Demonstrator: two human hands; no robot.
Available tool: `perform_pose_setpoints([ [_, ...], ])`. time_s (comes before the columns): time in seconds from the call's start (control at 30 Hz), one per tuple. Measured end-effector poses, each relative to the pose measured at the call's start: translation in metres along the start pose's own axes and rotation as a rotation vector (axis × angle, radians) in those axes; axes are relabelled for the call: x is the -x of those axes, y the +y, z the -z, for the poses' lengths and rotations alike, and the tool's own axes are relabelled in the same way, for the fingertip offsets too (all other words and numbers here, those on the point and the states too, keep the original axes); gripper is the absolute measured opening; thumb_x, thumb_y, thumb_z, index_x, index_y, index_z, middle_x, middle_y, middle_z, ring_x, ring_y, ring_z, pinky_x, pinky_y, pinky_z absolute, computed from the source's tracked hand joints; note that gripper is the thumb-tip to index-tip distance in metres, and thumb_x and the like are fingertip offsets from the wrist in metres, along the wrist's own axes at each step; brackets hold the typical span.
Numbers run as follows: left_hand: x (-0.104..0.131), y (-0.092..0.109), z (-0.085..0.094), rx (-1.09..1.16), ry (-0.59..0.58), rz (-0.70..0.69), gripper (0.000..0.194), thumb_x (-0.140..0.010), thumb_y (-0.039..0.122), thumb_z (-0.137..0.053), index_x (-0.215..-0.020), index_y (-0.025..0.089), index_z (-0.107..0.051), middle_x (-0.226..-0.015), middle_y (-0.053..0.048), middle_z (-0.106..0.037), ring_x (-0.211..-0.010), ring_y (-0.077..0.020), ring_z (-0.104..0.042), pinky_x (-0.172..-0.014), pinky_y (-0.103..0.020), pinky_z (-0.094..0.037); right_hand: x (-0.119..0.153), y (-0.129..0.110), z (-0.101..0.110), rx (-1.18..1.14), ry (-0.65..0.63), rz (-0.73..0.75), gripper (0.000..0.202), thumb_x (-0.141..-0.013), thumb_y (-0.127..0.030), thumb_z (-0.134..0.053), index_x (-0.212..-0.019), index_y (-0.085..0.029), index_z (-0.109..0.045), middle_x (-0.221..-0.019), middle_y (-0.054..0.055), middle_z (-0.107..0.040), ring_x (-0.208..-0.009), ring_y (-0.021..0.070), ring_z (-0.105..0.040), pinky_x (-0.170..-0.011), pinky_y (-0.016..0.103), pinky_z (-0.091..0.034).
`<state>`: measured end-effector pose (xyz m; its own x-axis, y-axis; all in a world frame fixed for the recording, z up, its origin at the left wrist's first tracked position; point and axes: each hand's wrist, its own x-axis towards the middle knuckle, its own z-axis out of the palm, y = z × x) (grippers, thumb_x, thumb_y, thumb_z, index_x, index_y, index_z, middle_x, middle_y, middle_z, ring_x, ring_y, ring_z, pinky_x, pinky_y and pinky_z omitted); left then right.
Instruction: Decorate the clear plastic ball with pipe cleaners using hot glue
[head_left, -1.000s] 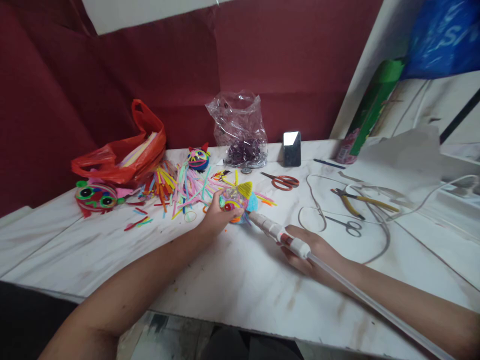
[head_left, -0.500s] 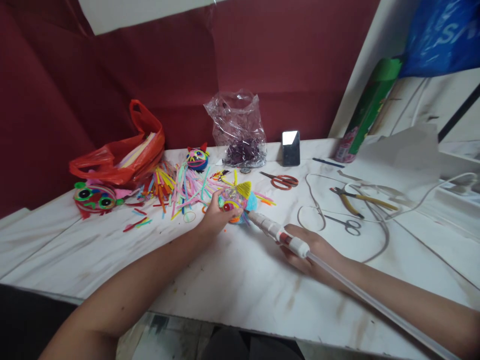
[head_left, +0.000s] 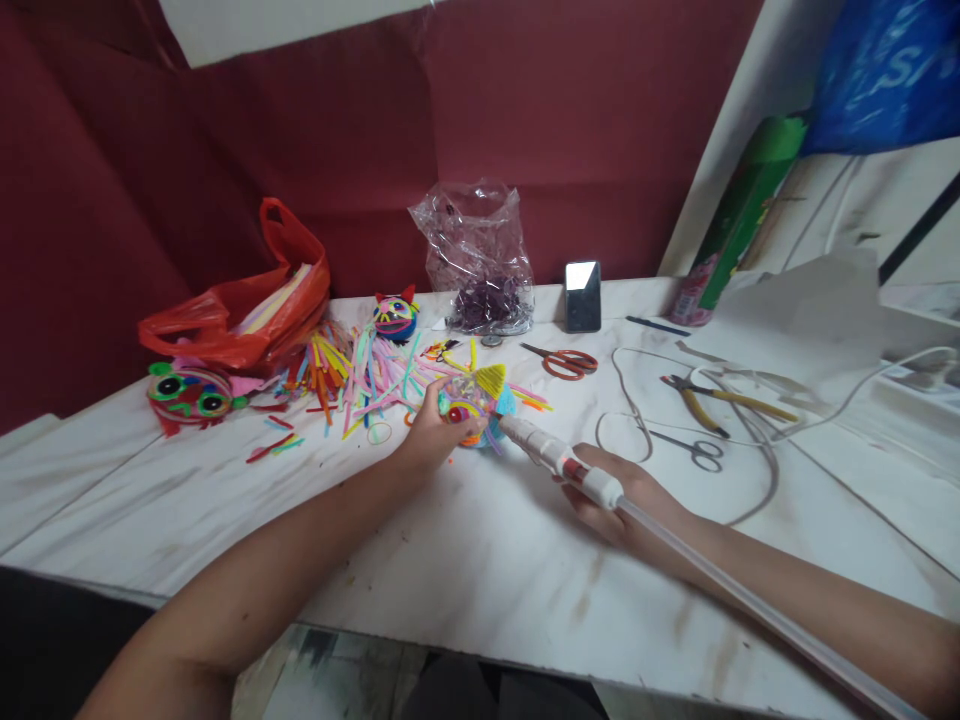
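Observation:
My left hand (head_left: 435, 425) is closed round a small colourful pipe-cleaner animal head (head_left: 474, 392) with a yellow ear, a red eye and a light blue tuft. In my right hand (head_left: 611, 490) is a white hot glue gun (head_left: 555, 455), gripped from beneath, a long clear glue stick (head_left: 720, 565) running out of its back. The gun's nozzle points at the right side of the animal head, close to the blue tuft; I cannot tell whether it touches. My left fingers hide part of the head's left side.
Pipe cleaners (head_left: 375, 375) lie in heaps beyond my left hand, near a red plastic bag (head_left: 247, 315) and two finished-looking animal heads, one green-eyed (head_left: 196, 397), one blue (head_left: 395, 316). Orange-handled scissors (head_left: 562, 361), pliers (head_left: 720, 400), small scissors (head_left: 694, 450) and a cable (head_left: 772, 480) lie to the right.
The glue gun has shifted very slightly to the right, its nozzle a little off from where it was on the animal head. My left hand holds almost still.

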<state>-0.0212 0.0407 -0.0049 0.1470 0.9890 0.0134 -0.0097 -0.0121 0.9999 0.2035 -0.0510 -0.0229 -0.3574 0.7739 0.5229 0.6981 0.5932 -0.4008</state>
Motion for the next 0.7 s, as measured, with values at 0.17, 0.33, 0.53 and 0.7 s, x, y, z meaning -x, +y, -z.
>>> perform_pose_setpoints([
  [0.17, 0.000, -0.001, 0.001, 0.011, -0.011, -0.004, 0.089, -0.058, 0.025, -0.079, -0.136, 0.025, -0.035, -0.097, -0.004, -0.066, -0.078, -0.0143, -0.064, -0.077, -0.030, -0.052, 0.003, 0.005, -0.007, 0.005, 0.006, 0.006, 0.010, -0.082, -0.017, -0.044, -0.079, -0.020, -0.053, -0.072, 0.005, -0.060, -0.062, 0.0166, -0.059, -0.056, 0.027, -0.048],
  [0.33, 0.000, -0.001, 0.000, 0.013, -0.007, -0.009, 0.089, -0.057, 0.024, -0.079, -0.135, 0.025, -0.036, -0.096, -0.003, -0.066, -0.078, -0.0141, -0.064, -0.076, -0.029, -0.052, 0.001, 0.006, -0.010, 0.026, 0.052, -0.018, 0.008, -0.078, -0.017, -0.046, -0.075, -0.021, -0.052, -0.067, 0.003, -0.058, -0.057, 0.0145, -0.056, -0.052, 0.025, -0.046],
  [0.53, -0.001, -0.003, 0.001, -0.005, 0.008, -0.009, 0.087, -0.056, 0.025, -0.080, -0.133, 0.025, -0.038, -0.092, -0.003, -0.066, -0.076, -0.0151, -0.064, -0.074, -0.030, -0.053, -0.002, -0.002, 0.000, -0.007, 0.017, -0.011, 0.009, -0.082, -0.018, -0.045, -0.078, -0.020, -0.053, -0.071, 0.004, -0.059, -0.061, 0.0147, -0.057, -0.056, 0.026, -0.047],
  [0.7, 0.000, -0.002, 0.001, 0.015, -0.002, -0.010, 0.089, -0.056, 0.027, -0.080, -0.135, 0.025, -0.037, -0.095, -0.003, -0.066, -0.077, -0.0149, -0.065, -0.075, -0.030, -0.052, 0.001, 0.002, -0.003, -0.022, 0.007, 0.000, 0.007, -0.081, -0.017, -0.048, -0.078, -0.020, -0.053, -0.070, 0.004, -0.059, -0.059, 0.0156, -0.058, -0.054, 0.026, -0.047],
])
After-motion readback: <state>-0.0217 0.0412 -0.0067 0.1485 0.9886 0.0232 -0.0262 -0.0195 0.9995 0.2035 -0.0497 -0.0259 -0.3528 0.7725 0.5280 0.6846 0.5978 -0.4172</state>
